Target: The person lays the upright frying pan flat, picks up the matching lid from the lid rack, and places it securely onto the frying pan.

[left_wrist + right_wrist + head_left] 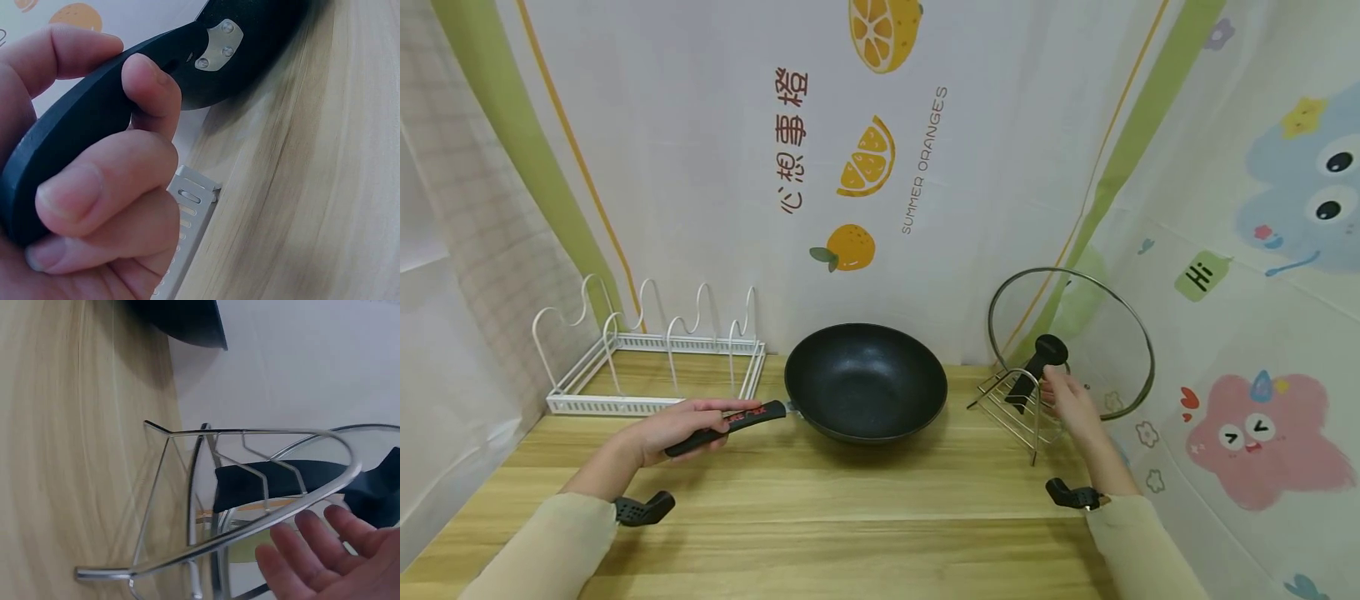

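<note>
The black wok (865,387) stands on the wooden table, its handle (748,421) pointing to the left. My left hand (681,429) grips that handle, fingers curled around it and the thumb along it in the left wrist view. On the right, a glass lid (1108,354) with a metal rim and a black handle (1036,371) leans upright in a small wire rack (1011,400). My right hand (1070,400) is beside the lid's handle. In the right wrist view its fingers (315,547) are extended, fingertips close to the rack's loop (300,506), not wrapped around anything.
A white rack (647,342) with several upright wire loops stands at the back left, near the wok's handle. Behind the table (850,517) hangs a printed curtain (715,183). A patterned sheet (1262,333) borders the right side, close to the lid.
</note>
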Motion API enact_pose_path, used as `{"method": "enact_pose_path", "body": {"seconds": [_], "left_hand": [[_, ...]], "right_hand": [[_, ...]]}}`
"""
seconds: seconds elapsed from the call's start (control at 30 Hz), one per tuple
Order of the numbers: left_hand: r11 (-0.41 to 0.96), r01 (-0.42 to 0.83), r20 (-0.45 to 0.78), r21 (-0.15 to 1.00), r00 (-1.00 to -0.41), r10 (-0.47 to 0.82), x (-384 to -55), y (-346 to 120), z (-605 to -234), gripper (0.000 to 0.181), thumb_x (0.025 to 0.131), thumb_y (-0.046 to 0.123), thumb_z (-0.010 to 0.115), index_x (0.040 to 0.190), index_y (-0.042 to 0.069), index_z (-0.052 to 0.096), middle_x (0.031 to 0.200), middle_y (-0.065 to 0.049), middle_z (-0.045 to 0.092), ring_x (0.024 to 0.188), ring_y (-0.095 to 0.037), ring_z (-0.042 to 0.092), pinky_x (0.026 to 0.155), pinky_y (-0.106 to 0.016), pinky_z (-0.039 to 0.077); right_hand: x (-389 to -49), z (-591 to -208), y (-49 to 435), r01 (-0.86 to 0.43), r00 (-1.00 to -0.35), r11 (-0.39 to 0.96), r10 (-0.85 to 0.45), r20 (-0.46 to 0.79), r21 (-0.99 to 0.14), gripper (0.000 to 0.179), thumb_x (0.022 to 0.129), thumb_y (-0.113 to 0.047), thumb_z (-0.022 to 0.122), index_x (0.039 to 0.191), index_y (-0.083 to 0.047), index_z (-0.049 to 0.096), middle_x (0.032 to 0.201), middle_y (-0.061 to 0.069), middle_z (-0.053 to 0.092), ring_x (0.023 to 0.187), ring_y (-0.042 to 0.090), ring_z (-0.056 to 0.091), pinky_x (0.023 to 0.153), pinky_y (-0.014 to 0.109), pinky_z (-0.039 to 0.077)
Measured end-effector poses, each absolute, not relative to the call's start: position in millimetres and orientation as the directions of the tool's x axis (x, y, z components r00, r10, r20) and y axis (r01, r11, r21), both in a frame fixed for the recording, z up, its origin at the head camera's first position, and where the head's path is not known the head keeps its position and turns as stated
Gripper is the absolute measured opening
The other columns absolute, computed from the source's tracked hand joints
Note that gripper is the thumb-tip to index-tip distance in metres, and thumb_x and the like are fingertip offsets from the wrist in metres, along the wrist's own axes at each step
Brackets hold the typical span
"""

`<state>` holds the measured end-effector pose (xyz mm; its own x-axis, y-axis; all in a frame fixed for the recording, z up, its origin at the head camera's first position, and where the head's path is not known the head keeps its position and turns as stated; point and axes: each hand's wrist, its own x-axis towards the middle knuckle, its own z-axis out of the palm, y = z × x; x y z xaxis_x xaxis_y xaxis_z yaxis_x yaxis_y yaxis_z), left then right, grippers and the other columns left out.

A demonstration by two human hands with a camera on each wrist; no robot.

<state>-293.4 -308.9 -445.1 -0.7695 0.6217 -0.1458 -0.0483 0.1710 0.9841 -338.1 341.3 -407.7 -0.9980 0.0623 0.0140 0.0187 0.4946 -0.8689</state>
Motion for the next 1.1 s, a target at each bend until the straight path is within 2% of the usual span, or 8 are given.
{"method": "enact_pose_path", "body": {"seconds": [0.13,0.4,0.57,0.63,0.73,0.8,0.9,1.1], "left_hand": [[0.181,-0.051,-0.153,0.982,-0.776,0.612,-293,-308,-445,0.055,0.109,0.014,0.054,0.163,0.019,0.054,0.083,-0.001,0.069,0.051,-0.002,0.047,0.048,-0.016,0.041],[0.177,-0.065,-0.162,0.982,-0.775,0.611,-293,-308,-445,0.054,0.109,0.015,0.054,0.163,0.022,0.056,0.085,-0.002,0.068,0.052,-0.002,0.048,0.048,-0.016,0.041],[0.167,-0.078,-0.165,0.983,-0.773,0.612,-293,-308,-445,0.054,0.109,0.013,0.055,0.162,0.024,0.057,0.085,-0.002,0.069,0.052,-0.002,0.048,0.048,-0.016,0.041],[0.164,-0.085,-0.169,0.983,-0.773,0.611,-294,-308,-445,0.055,0.108,0.012,0.055,0.162,0.024,0.057,0.085,-0.002,0.069,0.052,-0.002,0.048,0.048,-0.016,0.041],[0.158,-0.099,-0.176,0.983,-0.774,0.608,-293,-308,-445,0.056,0.107,0.011,0.055,0.162,0.023,0.057,0.086,-0.002,0.069,0.053,-0.002,0.048,0.048,-0.016,0.041],[0.155,-0.105,-0.178,0.982,-0.774,0.607,-293,-307,-445,0.056,0.107,0.011,0.055,0.162,0.023,0.057,0.086,-0.003,0.069,0.053,-0.002,0.049,0.048,-0.016,0.041],[0.154,-0.106,-0.178,0.982,-0.776,0.605,-293,-307,-444,0.055,0.108,0.012,0.056,0.162,0.024,0.057,0.088,-0.004,0.069,0.054,-0.003,0.05,0.048,-0.016,0.041],[0.164,-0.098,-0.178,0.982,-0.779,0.601,-293,-307,-443,0.055,0.108,0.012,0.056,0.162,0.024,0.057,0.089,-0.004,0.068,0.054,-0.003,0.05,0.048,-0.016,0.041]], "right_hand": [[-344,-410,340,0.064,-0.997,0.476,0.07,-0.035,-0.877,0.105,0.109,-0.074,0.036,0.172,0.007,0.014,0.174,0.037,0.027,0.161,0.055,0.031,0.13,0.065,0.034],[-354,-415,335,0.061,-0.998,0.509,0.023,-0.057,-0.859,0.104,0.109,-0.076,0.033,0.174,0.003,0.014,0.181,0.031,0.007,0.167,0.054,0.013,0.133,0.071,0.021],[-364,-418,332,0.021,-0.998,0.385,-0.042,-0.04,-0.923,0.088,0.113,-0.069,0.034,0.173,-0.005,0.029,0.18,0.023,0.022,0.166,0.044,0.025,0.133,0.061,0.029],[-368,-418,331,0.018,-0.997,0.331,-0.063,-0.042,-0.944,0.081,0.114,-0.066,0.034,0.172,-0.01,0.033,0.174,0.021,0.036,0.161,0.036,0.039,0.131,0.054,0.037],[-373,-417,331,0.024,-0.997,0.238,-0.064,-0.04,-0.971,0.07,0.115,-0.061,0.037,0.168,-0.015,0.039,0.156,0.009,0.059,0.142,0.018,0.06,0.121,0.042,0.049],[-377,-418,331,0.019,-0.997,0.127,-0.077,-0.029,-0.992,0.061,0.117,-0.053,0.04,0.164,-0.014,0.041,0.135,0.001,0.072,0.12,0.009,0.072,0.111,0.034,0.057],[-381,-419,332,0.009,-0.996,0.02,-0.083,-0.011,-1.0,0.051,0.118,-0.046,0.044,0.157,-0.014,0.045,0.121,-0.011,0.075,0.105,0.002,0.074,0.099,0.027,0.062],[-383,-420,332,-0.023,-0.995,-0.024,-0.091,0.025,-0.999,0.055,0.118,-0.038,0.046,0.162,-0.005,0.04,0.116,-0.01,0.077,0.102,0.003,0.076,0.094,0.025,0.063]]}}
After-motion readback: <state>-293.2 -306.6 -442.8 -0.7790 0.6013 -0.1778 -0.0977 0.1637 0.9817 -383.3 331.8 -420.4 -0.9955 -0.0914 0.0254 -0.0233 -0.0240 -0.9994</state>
